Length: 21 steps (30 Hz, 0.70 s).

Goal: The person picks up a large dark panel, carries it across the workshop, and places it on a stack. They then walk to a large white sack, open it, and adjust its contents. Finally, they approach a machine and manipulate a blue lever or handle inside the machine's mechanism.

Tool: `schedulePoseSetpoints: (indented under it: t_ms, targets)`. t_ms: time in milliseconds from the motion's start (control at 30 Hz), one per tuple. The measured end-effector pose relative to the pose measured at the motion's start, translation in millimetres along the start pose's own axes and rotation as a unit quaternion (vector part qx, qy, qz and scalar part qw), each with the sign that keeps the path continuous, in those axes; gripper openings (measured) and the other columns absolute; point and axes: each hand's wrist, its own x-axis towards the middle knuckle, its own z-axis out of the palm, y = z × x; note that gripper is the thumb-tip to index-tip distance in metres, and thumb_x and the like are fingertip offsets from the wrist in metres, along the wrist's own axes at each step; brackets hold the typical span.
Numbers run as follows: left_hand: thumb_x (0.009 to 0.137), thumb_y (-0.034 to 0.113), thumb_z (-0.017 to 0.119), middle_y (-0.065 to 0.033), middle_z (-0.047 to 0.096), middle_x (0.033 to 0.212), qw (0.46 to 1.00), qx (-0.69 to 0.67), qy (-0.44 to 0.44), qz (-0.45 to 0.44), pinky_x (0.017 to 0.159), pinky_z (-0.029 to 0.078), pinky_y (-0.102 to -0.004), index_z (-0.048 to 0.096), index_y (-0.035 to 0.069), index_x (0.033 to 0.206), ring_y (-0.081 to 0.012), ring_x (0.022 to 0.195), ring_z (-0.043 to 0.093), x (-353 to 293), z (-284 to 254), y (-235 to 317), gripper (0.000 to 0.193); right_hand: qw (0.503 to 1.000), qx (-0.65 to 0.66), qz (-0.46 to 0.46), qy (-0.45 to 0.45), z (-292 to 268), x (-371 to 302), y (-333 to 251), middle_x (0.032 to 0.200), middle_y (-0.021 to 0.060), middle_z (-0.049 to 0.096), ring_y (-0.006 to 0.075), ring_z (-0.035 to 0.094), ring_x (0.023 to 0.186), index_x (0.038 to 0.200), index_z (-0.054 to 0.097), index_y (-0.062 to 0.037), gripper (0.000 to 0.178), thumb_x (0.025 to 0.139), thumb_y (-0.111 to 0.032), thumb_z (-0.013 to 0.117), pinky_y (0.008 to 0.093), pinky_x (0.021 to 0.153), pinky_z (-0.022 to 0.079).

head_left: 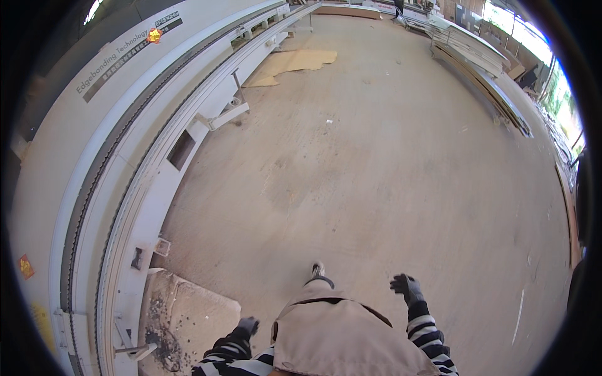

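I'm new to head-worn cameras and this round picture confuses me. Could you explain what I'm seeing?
There's no robot here: it's one person's view. A fisheye camera on the head looks down, so straight edges bend. At the bottom are the tan apron, a shoe and striped sleeves. The gloved right hand is open and empty; the gloved left hand is small and partly hidden, but nothing shows in it. Left runs a long white machine with a chain track. On the floor lie a tan sheet and, near the left hand, a dusty slab with dark crumbs. Stacked boards stand upper right.
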Motion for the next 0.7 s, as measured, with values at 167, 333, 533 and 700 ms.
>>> schedulePoseSetpoints:
  t_ms: [167, 333, 533, 700]
  targets:
    - [0.081, 0.016, 0.051, -0.0112, 0.048, 0.054, 0.737, -0.518, -0.052, -0.431, 0.041, 0.039, -0.0408, 0.050, 0.009, 0.066, -0.0246, 0.046, 0.050, 81, -29, -22, 0.017, 0.998, -0.011, -0.057, -0.023, 34, 132, -128, 0.086, 0.0136, 0.068, 0.0238, 0.066, 0.071, 0.103, 0.061, 0.0001, 0.034, 0.091, -0.030, 0.049, 0.0294, 0.056, 0.048]
    - [0.080, 0.013, 0.046, -0.0035, 0.045, 0.050, 0.963, 0.195, 0.117, 0.147, 0.041, 0.038, -0.0390, 0.051, 0.013, 0.062, -0.0203, 0.043, 0.048, 287, -224, 36, 0.019, 0.991, 0.049, 0.115, 0.058, -29, 174, -116, 0.082, 0.0190, 0.066, 0.0316, 0.065, 0.064, 0.095, 0.059, -0.0001, 0.032, 0.090, -0.031, 0.050, 0.0357, 0.050, 0.049]
    - [0.086, 0.018, 0.058, -0.0052, 0.063, 0.078, 0.896, -0.437, 0.059, 0.047, 0.054, 0.046, -0.0260, 0.061, 0.003, 0.103, -0.0139, 0.064, 0.059, 543, -423, 292, 0.023, 0.946, 0.137, 0.258, 0.138, -98, 155, -43, 0.101, 0.0215, 0.061, 0.0395, 0.061, 0.086, 0.098, 0.052, -0.0039, 0.033, 0.091, -0.032, 0.035, 0.0508, 0.060, 0.048]
    - [0.086, 0.020, 0.058, -0.0040, 0.065, 0.081, 0.929, -0.338, 0.075, 0.130, 0.059, 0.047, -0.0246, 0.061, 0.003, 0.107, -0.0115, 0.068, 0.059, 661, -517, 418, 0.027, 0.925, 0.169, 0.288, 0.181, -142, 252, -85, 0.086, 0.0171, 0.063, 0.0333, 0.063, 0.073, 0.087, 0.053, -0.0049, 0.025, 0.088, -0.028, 0.045, 0.0445, 0.055, 0.049]
